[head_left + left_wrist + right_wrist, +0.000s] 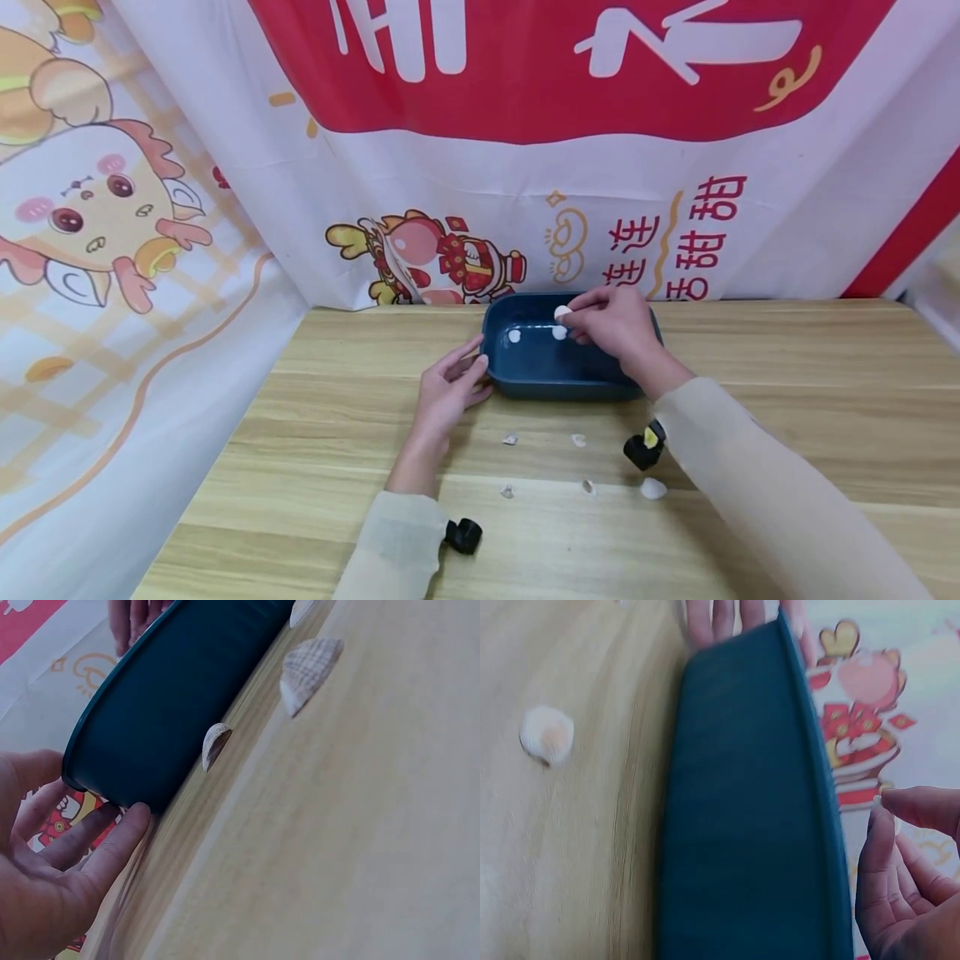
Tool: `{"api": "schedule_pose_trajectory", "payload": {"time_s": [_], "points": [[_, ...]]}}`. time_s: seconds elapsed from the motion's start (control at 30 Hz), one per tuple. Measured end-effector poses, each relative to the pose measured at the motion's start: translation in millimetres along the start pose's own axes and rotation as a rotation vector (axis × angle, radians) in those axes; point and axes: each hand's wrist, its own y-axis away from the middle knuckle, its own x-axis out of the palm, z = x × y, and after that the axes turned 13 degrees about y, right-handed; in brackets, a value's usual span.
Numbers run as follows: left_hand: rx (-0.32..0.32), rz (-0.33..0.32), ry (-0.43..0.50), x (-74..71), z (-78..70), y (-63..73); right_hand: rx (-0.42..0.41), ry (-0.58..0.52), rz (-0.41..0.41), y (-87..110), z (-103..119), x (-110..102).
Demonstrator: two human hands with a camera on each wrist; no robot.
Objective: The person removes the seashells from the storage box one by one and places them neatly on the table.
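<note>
A dark blue basin (558,389) stands at the back of the wooden table. Two white seashells lie inside, one seashell (513,336) toward the left, the other seashell (559,332) near the middle. My left hand (448,392) touches the basin's left end with its fingertips, fingers fairly straight; the left wrist view shows them against the outer wall. Over the basin's right half, my right hand (617,327) pinches a small white seashell (562,312) between thumb and forefinger. In the right wrist view only a sliver of that shell shows.
In front of the basin several seashells lie scattered on the table, including a small shell (510,439), a ribbed shell (309,673) and a larger white shell (653,488). A printed cloth (450,175) hangs right behind the basin, another at the left.
</note>
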Motion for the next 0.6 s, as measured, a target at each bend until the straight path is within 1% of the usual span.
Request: {"api": "schedule_pose_trajectory", "payload": {"time_s": [0.1, 0.27, 0.4, 0.6], "points": [[-0.002, 0.001, 0.001, -0.1, -0.4, 0.1, -0.029, -0.006, 0.026, 10.4, 2.5, -1.6], [0.002, 0.003, -0.002, -0.1, 0.3, -0.2, -0.053, -0.024, 0.091, 29.6, 6.9, -1.9], [0.005, 0.006, -0.001, 0.2, 0.6, -0.7, -0.082, -0.03, 0.128, 44.4, 7.6, 1.0], [0.005, 0.002, -0.01, 0.3, 0.2, -0.4, -0.135, -0.072, 0.183, 65.5, 4.5, 7.9]]}}
